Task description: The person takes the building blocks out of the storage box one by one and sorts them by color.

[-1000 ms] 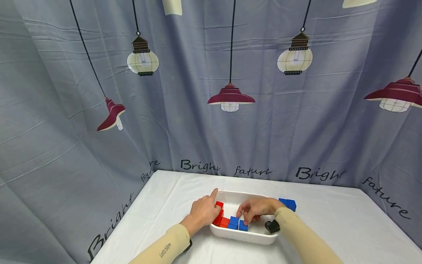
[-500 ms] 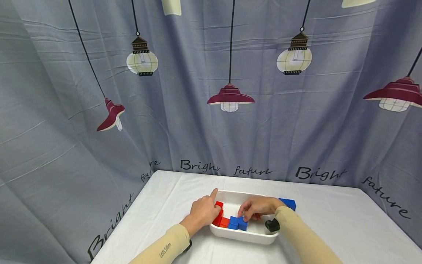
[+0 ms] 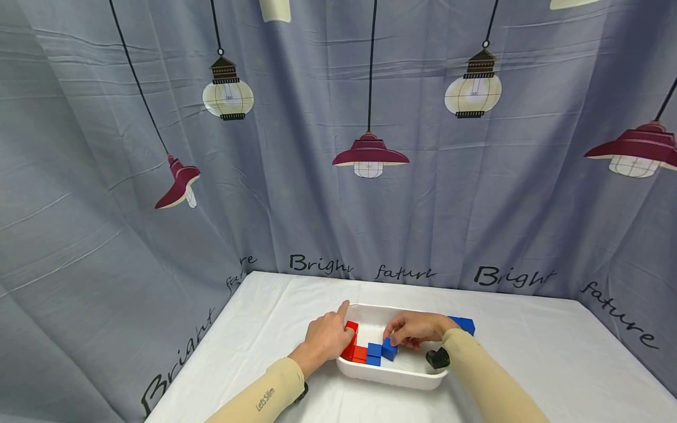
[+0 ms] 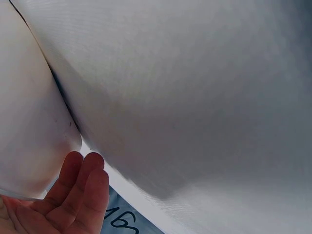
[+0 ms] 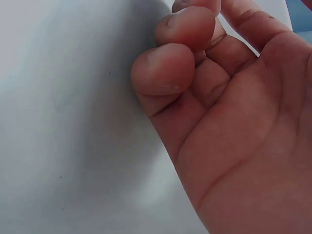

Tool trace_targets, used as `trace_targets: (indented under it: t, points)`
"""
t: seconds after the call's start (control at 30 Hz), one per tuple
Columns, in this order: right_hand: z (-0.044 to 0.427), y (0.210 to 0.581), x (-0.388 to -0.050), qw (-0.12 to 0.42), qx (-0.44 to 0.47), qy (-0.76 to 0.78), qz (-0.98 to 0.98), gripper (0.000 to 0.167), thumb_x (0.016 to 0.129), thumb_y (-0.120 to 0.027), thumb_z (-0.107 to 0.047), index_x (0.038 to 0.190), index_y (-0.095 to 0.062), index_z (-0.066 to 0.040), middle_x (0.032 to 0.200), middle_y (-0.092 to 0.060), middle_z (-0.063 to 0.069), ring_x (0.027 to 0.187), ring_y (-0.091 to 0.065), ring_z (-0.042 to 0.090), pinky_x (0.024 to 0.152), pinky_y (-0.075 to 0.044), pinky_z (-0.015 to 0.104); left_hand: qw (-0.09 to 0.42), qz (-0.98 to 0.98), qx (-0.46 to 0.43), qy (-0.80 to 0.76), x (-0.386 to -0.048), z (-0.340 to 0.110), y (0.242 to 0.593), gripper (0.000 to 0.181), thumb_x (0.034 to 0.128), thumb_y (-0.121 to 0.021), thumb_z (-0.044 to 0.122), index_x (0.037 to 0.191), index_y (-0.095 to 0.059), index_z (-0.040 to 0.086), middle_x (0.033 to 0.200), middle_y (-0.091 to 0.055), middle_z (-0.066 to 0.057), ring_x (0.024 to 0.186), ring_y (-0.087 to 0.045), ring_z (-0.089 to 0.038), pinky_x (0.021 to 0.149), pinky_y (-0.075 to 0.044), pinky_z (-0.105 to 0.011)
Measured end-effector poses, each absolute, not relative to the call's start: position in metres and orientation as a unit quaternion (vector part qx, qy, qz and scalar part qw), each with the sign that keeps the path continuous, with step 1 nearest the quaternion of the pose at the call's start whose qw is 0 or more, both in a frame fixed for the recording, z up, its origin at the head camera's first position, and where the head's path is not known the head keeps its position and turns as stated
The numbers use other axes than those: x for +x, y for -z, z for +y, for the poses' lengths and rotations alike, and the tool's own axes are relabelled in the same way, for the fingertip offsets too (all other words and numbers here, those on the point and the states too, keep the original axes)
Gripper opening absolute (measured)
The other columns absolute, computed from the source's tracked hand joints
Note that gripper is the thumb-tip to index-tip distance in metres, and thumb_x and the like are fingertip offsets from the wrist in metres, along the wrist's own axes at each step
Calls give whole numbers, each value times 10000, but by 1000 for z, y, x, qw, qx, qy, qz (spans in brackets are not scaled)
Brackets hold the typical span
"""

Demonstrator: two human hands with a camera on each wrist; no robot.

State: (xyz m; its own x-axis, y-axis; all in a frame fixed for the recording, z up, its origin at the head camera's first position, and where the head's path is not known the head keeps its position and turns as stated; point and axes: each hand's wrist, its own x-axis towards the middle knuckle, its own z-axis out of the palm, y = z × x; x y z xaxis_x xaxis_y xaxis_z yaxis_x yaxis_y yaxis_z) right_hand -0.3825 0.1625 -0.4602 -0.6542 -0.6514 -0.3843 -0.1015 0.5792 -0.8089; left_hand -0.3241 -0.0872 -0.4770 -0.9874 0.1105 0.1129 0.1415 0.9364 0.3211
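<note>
A white tray (image 3: 391,380) holds red and blue blocks. My right hand (image 3: 419,328) reaches into it and pinches a blue block (image 3: 389,351), tilted, between thumb and fingers. Left of that block stand stacked blue blocks (image 3: 374,354), touching red blocks (image 3: 349,351) in the near left corner. My left hand (image 3: 328,336) grips the tray's left end, thumb inside by the red blocks and index finger along the rim. In the left wrist view its other fingers (image 4: 92,200) lie against the tray's outer wall. The right wrist view shows curled fingers (image 5: 165,68), but the pinched block is hidden there.
More blue blocks (image 3: 463,325) lie on the white tablecloth (image 3: 529,352) just beyond the tray's right end, partly behind the right forearm. A black wrist-worn device (image 3: 438,359) hangs under the right wrist, over the tray. A grey curtain (image 3: 423,223) closes off the back.
My right hand has shifted the pinched blue block up and away from the tray's near wall, turning it from its flat-set position. The left hand stays on the tray's left end.
</note>
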Motion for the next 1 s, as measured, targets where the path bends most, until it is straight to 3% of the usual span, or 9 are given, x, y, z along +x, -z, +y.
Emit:
trace_targets:
  t: [0.43,0.7,1.0]
  points:
    - [162,468,-388,309,-222,389,839,211,936,-698,-241,1106,-695,-116,672,-535,0,561,-447,138,510,-356,227,47,-982,-65,168,-324,-87,478,665,946,-588,355,1549,-385,163,1197,-696,-94,927,-674,-249,870,-555,-463]
    - [163,467,-390,338,-226,416,813,367,838,-780,-102,1188,-673,-77,684,-550,-4,532,-428,130,500,-350,221,46,-982,-62,174,-324,-86,478,667,942,-594,346,1548,-388,160,1203,-693,-101,929,-670,-249,880,-554,-474]
    - [160,466,-387,310,-230,386,838,315,843,-792,-146,1134,-676,-111,646,-534,-15,507,-424,127,500,-351,220,44,-982,-60,172,-325,-85,478,665,943,-595,344,1551,-385,170,1206,-694,-92,921,-672,-243,878,-558,-470]
